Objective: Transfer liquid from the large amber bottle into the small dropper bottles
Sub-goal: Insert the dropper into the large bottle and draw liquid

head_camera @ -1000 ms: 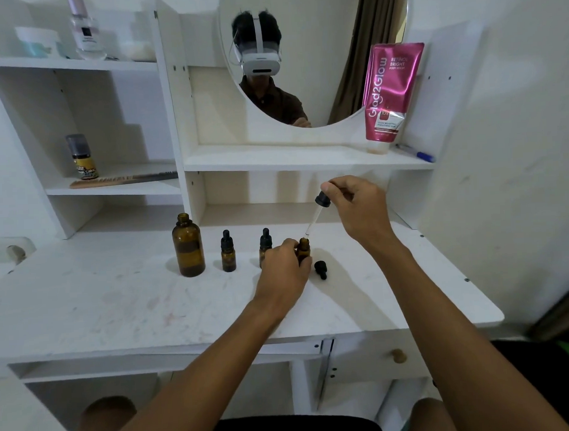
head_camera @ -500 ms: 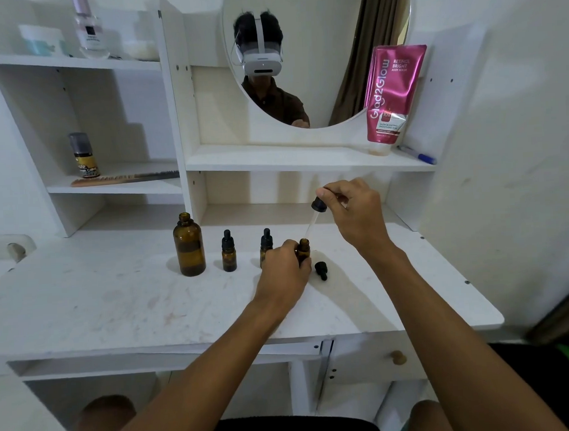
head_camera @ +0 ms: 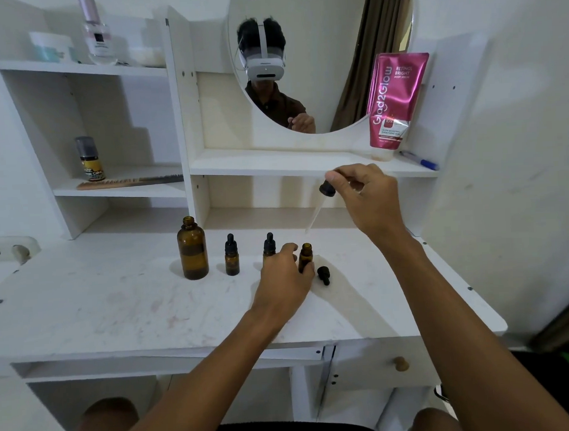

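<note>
While the open small dropper bottle [head_camera: 305,257] stands uncapped near the desk's [head_camera: 117,307] middle, the left hand [head_camera: 287,278] grips its smooth amber glass body. The right hand [head_camera: 365,197] pinches a pipette's [head_camera: 318,207] black rubber bulb, its thin clear stem tilted above the narrow neck. Centring the tip before squeezing looks wise. Left stand two capped droppers [head_camera: 232,259] and the open large amber bottle [head_camera: 192,248].

Large amber bottle [head_camera: 192,250]: glossy brown glass, uncapped. Small dropper bottles [head_camera: 232,260]: same glass, matt black rubbery caps. Pipette [head_camera: 313,218]: clear, smooth. Tabletop [head_camera: 117,307]: white laminate, matt, scuffed, faint reddish stains. Pink tube [head_camera: 395,99]: shiny plastic.
</note>
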